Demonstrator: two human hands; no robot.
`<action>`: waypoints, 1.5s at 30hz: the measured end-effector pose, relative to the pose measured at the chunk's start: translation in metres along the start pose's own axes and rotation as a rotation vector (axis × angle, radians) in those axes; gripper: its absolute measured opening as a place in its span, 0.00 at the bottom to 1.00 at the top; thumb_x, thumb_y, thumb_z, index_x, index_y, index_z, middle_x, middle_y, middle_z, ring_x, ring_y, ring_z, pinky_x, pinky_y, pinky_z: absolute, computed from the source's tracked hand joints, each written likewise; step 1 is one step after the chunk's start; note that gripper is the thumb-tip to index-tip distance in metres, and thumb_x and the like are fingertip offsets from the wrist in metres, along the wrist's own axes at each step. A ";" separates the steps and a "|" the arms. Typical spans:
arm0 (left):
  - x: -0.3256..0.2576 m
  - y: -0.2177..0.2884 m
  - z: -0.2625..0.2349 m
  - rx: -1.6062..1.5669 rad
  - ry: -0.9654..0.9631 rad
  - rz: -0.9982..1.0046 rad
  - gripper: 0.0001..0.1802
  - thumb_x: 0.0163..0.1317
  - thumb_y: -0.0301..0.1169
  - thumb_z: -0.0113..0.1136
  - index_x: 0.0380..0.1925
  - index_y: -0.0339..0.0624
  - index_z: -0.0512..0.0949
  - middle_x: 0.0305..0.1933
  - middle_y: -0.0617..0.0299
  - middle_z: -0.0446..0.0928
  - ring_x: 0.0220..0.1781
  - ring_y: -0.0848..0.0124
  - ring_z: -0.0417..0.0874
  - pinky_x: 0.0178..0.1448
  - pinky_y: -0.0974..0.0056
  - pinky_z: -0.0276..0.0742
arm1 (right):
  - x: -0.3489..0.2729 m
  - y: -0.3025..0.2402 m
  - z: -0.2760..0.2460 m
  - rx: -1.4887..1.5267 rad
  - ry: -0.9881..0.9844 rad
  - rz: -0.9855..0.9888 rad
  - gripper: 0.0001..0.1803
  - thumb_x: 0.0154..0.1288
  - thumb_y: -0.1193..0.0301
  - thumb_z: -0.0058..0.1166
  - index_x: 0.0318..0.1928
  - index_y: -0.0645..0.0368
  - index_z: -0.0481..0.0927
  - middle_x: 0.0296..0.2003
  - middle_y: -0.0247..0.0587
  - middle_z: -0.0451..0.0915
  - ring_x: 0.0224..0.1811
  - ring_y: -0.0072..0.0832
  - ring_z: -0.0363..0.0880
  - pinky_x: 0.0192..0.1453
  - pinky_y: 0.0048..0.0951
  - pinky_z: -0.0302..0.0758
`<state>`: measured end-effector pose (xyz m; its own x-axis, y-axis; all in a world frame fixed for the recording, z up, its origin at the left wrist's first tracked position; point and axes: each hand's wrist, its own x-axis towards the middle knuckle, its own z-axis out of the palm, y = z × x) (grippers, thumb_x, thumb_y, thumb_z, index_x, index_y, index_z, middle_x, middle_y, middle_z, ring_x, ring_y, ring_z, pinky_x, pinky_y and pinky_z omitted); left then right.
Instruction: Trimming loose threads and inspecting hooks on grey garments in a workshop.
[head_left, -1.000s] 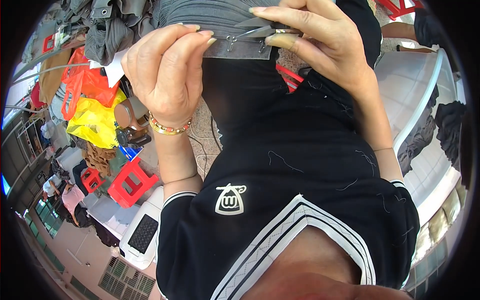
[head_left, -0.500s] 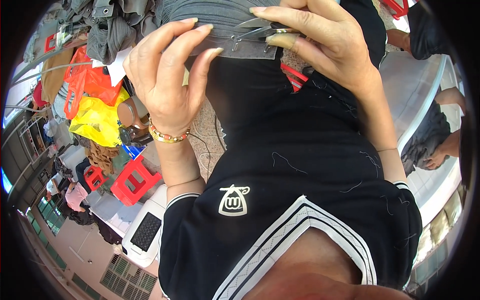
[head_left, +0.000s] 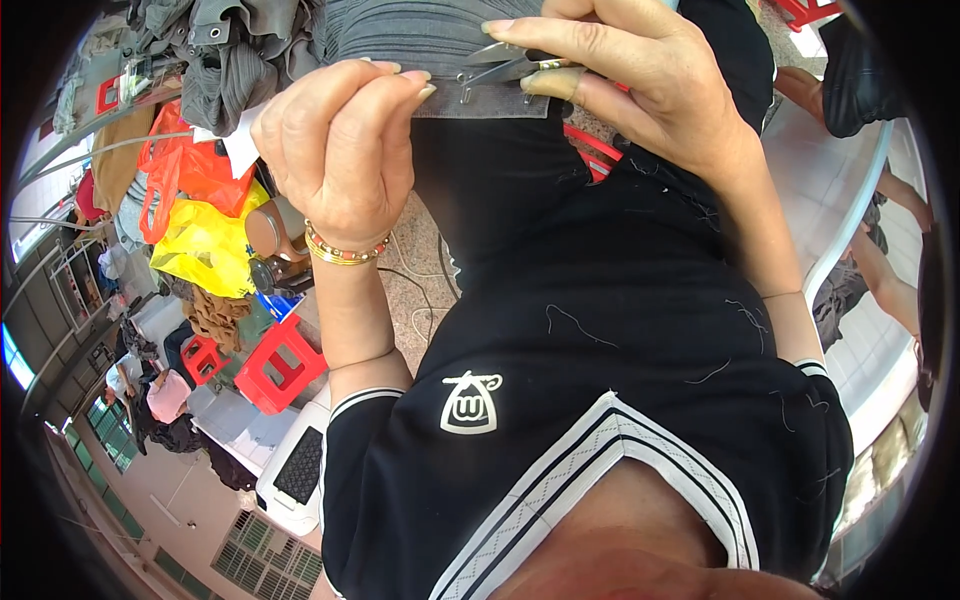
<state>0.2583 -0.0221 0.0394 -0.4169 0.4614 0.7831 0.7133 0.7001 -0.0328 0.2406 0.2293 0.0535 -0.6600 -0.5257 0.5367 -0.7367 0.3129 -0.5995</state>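
A grey ribbed garment (head_left: 400,35) lies across my lap at the top of the view, with small metal hooks (head_left: 465,92) along its flat near edge. My right hand (head_left: 650,90) grips thread snips (head_left: 505,68), their blades parted and pointing left above the garment's edge, close to the hooks. My left hand (head_left: 345,150), a beaded bracelet at its wrist, is closed in a pinch over the left part of the garment. Whatever lies between its fingertips is too small or hidden to make out.
Grey garments (head_left: 225,70) are heaped at the upper left, above red (head_left: 200,165) and yellow (head_left: 205,245) plastic bags. A red stool (head_left: 280,365) stands at left. To the right is a white table (head_left: 835,210), where another person's arms (head_left: 885,280) reach over dark cloth.
My left hand's fingers have come together from a spread pose into a pinch. The snips have shifted slightly left. At the right table, the other person's arms have moved.
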 end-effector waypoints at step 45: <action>0.009 0.003 0.013 -0.114 0.019 -0.062 0.06 0.57 0.29 0.67 0.34 0.48 0.81 0.37 0.67 0.81 0.40 0.67 0.79 0.48 0.64 0.68 | 0.019 -0.001 0.004 -0.112 -0.249 0.199 0.14 0.54 0.74 0.62 0.43 0.58 0.83 0.31 0.35 0.75 0.28 0.29 0.75 0.29 0.28 0.71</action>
<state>0.2491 -0.0086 0.0383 -0.4520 0.4080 0.7932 0.7463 0.6601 0.0858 0.2294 0.2164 0.0618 -0.7464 -0.6185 0.2455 -0.6178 0.5068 -0.6012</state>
